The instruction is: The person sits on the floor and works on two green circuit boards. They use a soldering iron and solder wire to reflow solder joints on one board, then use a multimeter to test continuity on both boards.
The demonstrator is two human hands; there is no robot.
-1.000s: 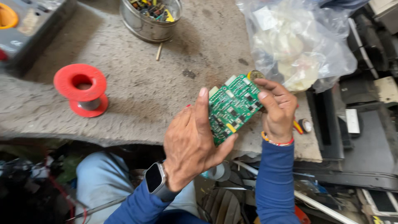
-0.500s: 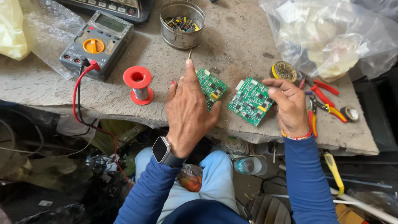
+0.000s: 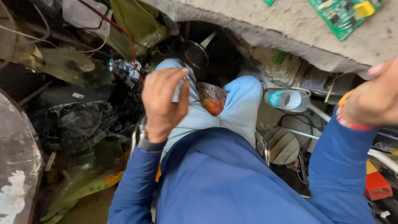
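Note:
The view tips down onto my lap. My left hand (image 3: 163, 103) hovers over my light blue trousers (image 3: 232, 108), fingers loosely bent and thumb apart, holding nothing; a watch sits on its wrist. At the right edge my right hand (image 3: 375, 99), with an orange and red band at its wrist, is raised below the bench edge; its fingers run out of view. A green circuit board (image 3: 344, 12) with a yellow part lies on the grey stone bench (image 3: 315, 37) at the top right, apart from both hands.
Under the bench lie a clear plastic bottle (image 3: 288, 99), a small colourful packet (image 3: 212, 101) between my knees, a red wire (image 3: 128, 41), crumpled plastic bags (image 3: 78, 120) at the left and a red block (image 3: 377, 184) at the lower right.
The view has swung from the bench top down to my lap. Both hands have left the two green boards and dropped below the bench edge; one board stays on the bench.

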